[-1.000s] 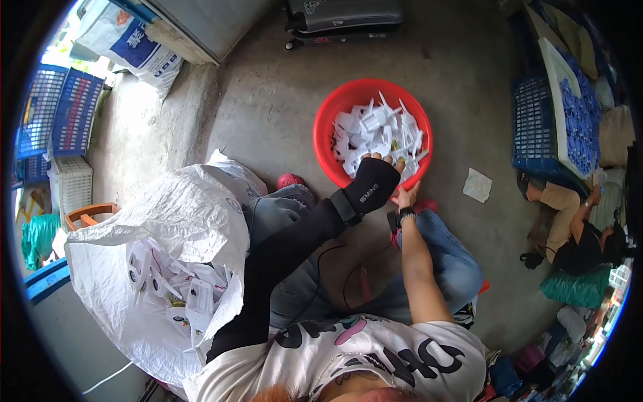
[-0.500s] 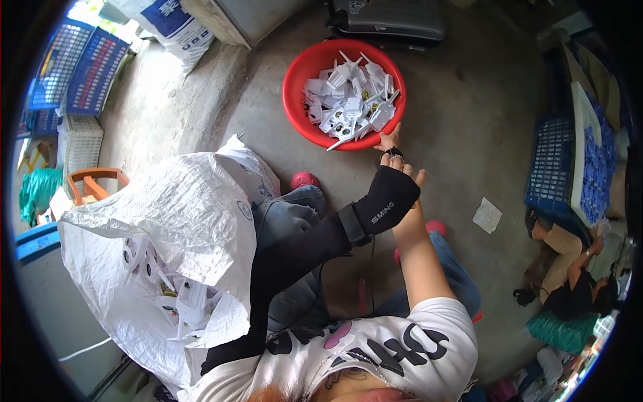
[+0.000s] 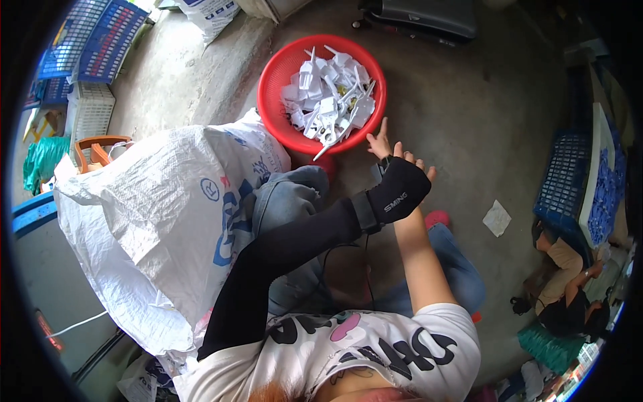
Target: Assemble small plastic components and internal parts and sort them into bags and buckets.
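Note:
My left hand (image 3: pixel 404 187), in a black fingerless glove with a black sleeve, lies across my right wrist. Its bare fingertips show, stretched out and apart. Beyond it, my right hand (image 3: pixel 380 145) is partly hidden; its visible fingers are spread with nothing in them. A dark band (image 3: pixel 384 162) shows at the right wrist. Just past the right fingers stands a red basin (image 3: pixel 268 104), heaped with white plastic parts (image 3: pixel 328 110), some with long thin stems. Left of my legs, a large white woven sack (image 3: pixel 161 201) slumps, its contents hidden from view.
Blue crates (image 3: pixel 107 43) and a white crate (image 3: pixel 92 107) stand at the far left. A dark suitcase (image 3: pixel 422 20) lies at the top. Right are a paper scrap (image 3: pixel 497 218), a blue crate (image 3: pixel 562 167), a tray of blue pieces (image 3: pixel 589 221) and another person (image 3: pixel 569 288).
The basin sits further left in view. The sack's mouth has dropped over, covering the white parts seen inside earlier. My right fingers have come away from the basin's rim.

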Action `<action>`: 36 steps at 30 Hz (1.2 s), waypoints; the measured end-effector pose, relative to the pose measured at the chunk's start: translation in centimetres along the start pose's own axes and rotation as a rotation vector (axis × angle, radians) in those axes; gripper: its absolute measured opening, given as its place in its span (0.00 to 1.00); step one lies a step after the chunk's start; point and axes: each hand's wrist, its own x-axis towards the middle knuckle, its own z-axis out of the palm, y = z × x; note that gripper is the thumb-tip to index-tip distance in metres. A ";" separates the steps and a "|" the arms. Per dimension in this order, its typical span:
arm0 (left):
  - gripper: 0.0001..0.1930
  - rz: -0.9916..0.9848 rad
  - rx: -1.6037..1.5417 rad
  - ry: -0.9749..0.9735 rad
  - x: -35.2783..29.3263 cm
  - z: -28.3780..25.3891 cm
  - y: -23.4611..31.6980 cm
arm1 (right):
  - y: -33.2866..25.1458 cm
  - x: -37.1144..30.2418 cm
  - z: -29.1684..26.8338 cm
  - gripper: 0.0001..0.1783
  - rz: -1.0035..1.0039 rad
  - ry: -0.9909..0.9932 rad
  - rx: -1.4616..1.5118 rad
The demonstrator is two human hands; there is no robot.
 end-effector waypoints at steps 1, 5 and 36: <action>0.20 -0.030 0.012 -0.022 0.3 1.1 0.6 | 4.0 -1.0 -2.4 0.39 -0.388 0.053 -0.346; 0.16 0.006 0.075 0.043 1.2 2.5 1.3 | 13.3 -9.2 -3.4 0.35 -0.749 0.037 -0.699; 0.08 -0.095 0.187 -0.262 7.7 7.9 -8.3 | 17.7 -18.9 2.6 0.29 -0.232 -1.061 -0.733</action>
